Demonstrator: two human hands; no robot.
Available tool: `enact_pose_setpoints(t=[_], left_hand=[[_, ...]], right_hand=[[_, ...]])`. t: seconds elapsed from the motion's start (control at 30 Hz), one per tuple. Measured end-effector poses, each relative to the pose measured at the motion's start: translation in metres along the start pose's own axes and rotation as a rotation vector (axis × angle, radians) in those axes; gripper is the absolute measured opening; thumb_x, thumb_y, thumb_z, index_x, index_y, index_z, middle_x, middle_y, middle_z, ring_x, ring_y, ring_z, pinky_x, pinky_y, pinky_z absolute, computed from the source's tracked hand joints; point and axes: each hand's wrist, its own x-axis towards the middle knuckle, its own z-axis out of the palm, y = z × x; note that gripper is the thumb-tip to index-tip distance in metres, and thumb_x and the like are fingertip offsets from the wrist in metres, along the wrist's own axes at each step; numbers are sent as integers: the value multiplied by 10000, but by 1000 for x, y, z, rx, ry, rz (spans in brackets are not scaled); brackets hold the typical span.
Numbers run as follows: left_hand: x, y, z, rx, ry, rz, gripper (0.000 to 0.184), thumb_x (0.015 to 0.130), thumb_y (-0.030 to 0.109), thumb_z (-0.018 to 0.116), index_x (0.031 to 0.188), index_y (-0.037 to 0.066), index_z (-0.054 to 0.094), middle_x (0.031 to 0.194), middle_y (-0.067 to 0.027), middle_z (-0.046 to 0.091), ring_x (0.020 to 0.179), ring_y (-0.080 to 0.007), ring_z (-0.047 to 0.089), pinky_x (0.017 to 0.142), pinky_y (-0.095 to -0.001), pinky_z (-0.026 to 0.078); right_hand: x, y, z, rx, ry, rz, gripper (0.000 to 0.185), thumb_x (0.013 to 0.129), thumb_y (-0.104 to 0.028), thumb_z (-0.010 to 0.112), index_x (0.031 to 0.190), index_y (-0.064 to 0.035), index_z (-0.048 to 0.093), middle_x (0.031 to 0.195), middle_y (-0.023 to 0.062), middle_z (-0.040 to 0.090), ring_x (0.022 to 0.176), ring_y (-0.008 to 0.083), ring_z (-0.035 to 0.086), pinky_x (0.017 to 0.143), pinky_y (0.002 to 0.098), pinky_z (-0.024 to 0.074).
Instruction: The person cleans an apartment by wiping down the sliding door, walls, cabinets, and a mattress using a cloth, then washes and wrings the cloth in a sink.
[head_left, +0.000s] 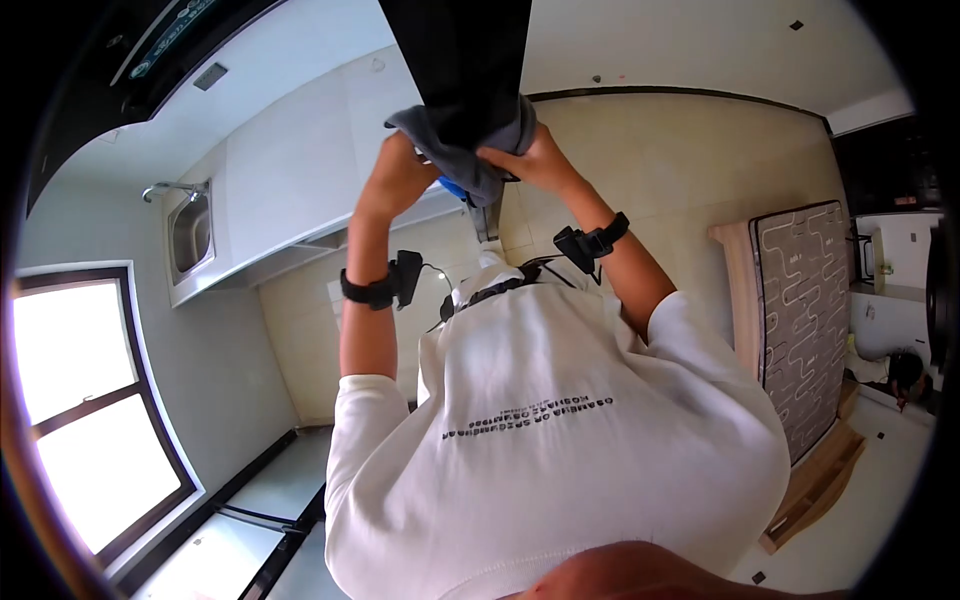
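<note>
A dark grey cloth is draped around the near end of a tall black panel at the top middle. My left hand grips the cloth's left side, its fingers partly hidden behind the fabric. On the other side, my right hand is closed on the cloth, with the thumb pointing inward across it. A small blue item shows just below the cloth near my left hand; its kind cannot be made out. Both wrists wear black strapped devices.
On the left runs a white counter with a steel sink and a faucet. A window is at lower left. To the right stand a patterned mattress and a wooden bed frame. Another person is at far right.
</note>
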Motion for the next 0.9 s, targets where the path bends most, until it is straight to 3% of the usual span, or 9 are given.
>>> enact_pose_setpoints(t=[0.1, 0.33, 0.4, 0.47, 0.53, 0.6, 0.67, 0.8, 0.9], left_hand=[[9, -15, 14, 44, 73, 136, 608, 716, 7, 749, 1284, 33, 534, 1143, -148, 660, 1060, -278, 633, 892, -373, 505], [21, 46, -18, 138, 3, 28, 570, 640, 16, 776, 1177, 2, 588, 1040, -144, 689, 993, -274, 656, 863, -370, 510], [18, 63, -30, 52, 135, 149, 533, 635, 20, 789, 1133, -20, 603, 992, -146, 695, 970, -246, 663, 860, -373, 515], [16, 93, -31, -33, 180, 85, 552, 636, 28, 805, 1141, -32, 591, 994, -147, 693, 981, -223, 658, 884, -360, 514], [17, 103, -25, -155, 348, 260, 599, 650, 47, 821, 1183, -34, 560, 1037, -145, 684, 1019, -217, 646, 917, -351, 505], [16, 92, -12, -144, 378, 191, 725, 660, 75, 837, 1282, -22, 477, 1147, -163, 646, 1079, -230, 619, 946, -356, 487], [9, 77, 2, -137, 391, 150, 689, 678, 40, 829, 1267, -8, 476, 1141, -110, 616, 1063, -204, 591, 920, -356, 490], [1, 34, 30, -141, 364, 39, 689, 703, -10, 774, 1304, -7, 436, 1161, -118, 601, 1075, -210, 582, 944, -339, 469], [0, 13, 49, -112, 376, 95, 658, 712, -14, 758, 1294, -9, 451, 1182, -146, 593, 1108, -255, 572, 977, -353, 442]], right_hand=[[-6, 45, 22, 133, 154, -82, 679, 804, -181, 782, 1358, 11, 439, 1325, 126, 549, 1228, 194, 499, 1068, 338, 365], [6, 1, 11, 237, 81, -46, 671, 788, -126, 784, 1352, 4, 444, 1307, 109, 564, 1221, 175, 504, 1066, 330, 363], [19, -24, 12, 138, 205, -202, 621, 766, -157, 811, 1278, 4, 498, 1202, 108, 599, 1127, 194, 561, 1003, 332, 427], [29, -57, 10, 138, 266, -256, 623, 761, -157, 814, 1274, 5, 500, 1191, 108, 602, 1110, 192, 567, 992, 327, 431], [30, -64, 15, 143, 316, -309, 625, 755, -157, 818, 1270, 7, 502, 1180, 109, 605, 1092, 191, 572, 981, 323, 435], [25, -54, 31, 110, 454, -340, 693, 788, -119, 784, 1354, 29, 412, 1234, 110, 588, 1133, 188, 555, 1008, 331, 418], [15, -35, 35, 86, 444, -269, 651, 775, -144, 796, 1304, 20, 454, 1209, 115, 590, 1115, 189, 556, 990, 321, 425], [4, -3, 30, 144, 278, -89, 554, 804, -167, 765, 1250, 16, 493, 1196, 126, 582, 1118, 188, 540, 990, 325, 415], [-6, 16, 28, 83, 181, -83, 496, 846, -151, 702, 1263, 14, 490, 1199, 154, 578, 1125, 227, 541, 1013, 337, 392]])
